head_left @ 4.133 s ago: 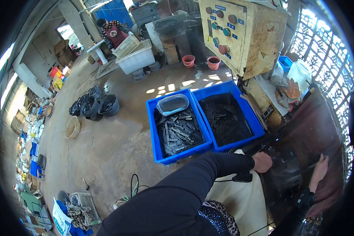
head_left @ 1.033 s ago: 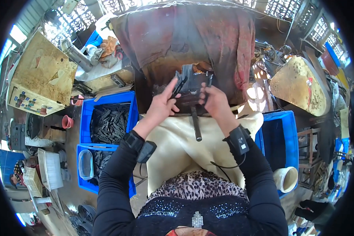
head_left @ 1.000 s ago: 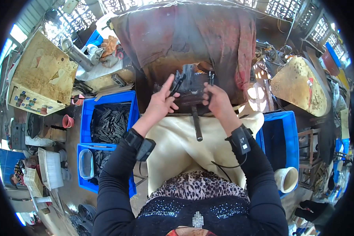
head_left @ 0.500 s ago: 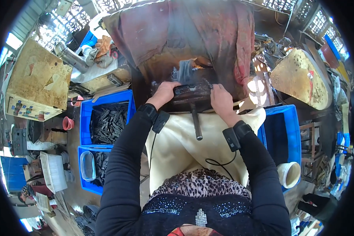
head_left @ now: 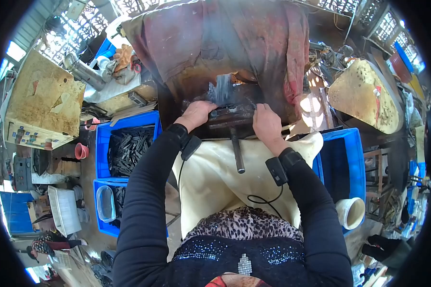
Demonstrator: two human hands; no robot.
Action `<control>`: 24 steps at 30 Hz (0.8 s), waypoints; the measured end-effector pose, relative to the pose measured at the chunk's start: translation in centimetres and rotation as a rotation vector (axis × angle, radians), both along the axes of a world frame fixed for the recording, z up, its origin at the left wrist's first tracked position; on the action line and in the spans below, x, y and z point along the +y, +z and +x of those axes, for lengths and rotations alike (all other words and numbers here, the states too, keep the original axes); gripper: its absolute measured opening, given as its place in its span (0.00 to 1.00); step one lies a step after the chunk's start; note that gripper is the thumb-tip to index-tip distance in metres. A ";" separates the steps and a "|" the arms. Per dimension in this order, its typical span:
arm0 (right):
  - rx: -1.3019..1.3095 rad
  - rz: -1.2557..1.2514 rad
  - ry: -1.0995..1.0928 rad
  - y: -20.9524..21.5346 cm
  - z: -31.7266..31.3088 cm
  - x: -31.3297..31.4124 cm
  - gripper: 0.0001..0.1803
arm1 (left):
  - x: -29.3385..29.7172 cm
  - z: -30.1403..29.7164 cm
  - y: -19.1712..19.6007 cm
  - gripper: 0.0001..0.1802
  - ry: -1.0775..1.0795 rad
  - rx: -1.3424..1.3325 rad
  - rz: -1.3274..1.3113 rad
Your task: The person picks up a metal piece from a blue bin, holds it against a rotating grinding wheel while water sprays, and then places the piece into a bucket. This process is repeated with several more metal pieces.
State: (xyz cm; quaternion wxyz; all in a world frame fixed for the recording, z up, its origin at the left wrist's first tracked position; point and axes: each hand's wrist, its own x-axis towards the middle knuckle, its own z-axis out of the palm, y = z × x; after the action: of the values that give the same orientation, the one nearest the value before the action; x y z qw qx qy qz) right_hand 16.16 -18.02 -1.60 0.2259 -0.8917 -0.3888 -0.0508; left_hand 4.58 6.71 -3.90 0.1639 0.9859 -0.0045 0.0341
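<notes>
A dark, wet T-shaped metal holder [head_left: 231, 120] lies crosswise ahead of me, its round rod handle [head_left: 237, 152] pointing back over my cream apron [head_left: 210, 162]. My left hand [head_left: 196, 115] is closed, fingertips pinching the holder's left end. At the right end, my right hand [head_left: 267, 123] is closed too, with thumb and fingers pressed on the edge. Whatever small dark piece may sit on the holder cannot be made out clearly. Just beyond, a grey-white spray [head_left: 222, 88] comes down in a brown, stained machine opening, under a hanging reddish cloth [head_left: 225, 38].
To the left stand blue crates [head_left: 129, 119] of dark flat strips, with a clear plastic tub [head_left: 106, 203] on the nearer one. A blue bin [head_left: 357, 153] is at the right, beside a cream pipe-like container [head_left: 351, 213]. A stained control box [head_left: 43, 95] stands far left.
Both hands have shifted slightly, the left outward and the right a little nearer to me. The rod handle's end has come slightly closer. A person at the lower left shows more fully.
</notes>
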 end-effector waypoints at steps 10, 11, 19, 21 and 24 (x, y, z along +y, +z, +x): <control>0.012 -0.016 -0.023 0.1 0.0 0.2 0.07 | 0.1 0.2 0.2 0.21 0.001 0.018 0.052; 0.022 -0.006 -0.030 0.0 -0.1 0.1 0.08 | -0.1 -0.1 0.1 0.21 -0.003 0.024 0.052; -0.027 -0.027 -0.028 0.1 -0.3 0.3 0.07 | 0.8 0.1 -0.1 0.22 -0.054 0.020 0.026; -0.028 -0.026 -0.033 0.1 -0.4 0.3 0.07 | 0.8 0.0 0.2 0.22 -0.072 0.020 0.025; -0.031 -0.042 -0.040 0.0 -0.2 0.0 0.07 | 0.7 0.2 1.0 0.19 -0.125 0.007 0.035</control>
State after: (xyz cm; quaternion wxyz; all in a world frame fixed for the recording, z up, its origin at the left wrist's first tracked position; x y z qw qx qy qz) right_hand 15.92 -17.98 -1.60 0.2001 -0.9030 -0.3754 -0.0607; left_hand 4.82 7.39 -2.87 0.1487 0.9865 -0.0663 0.0201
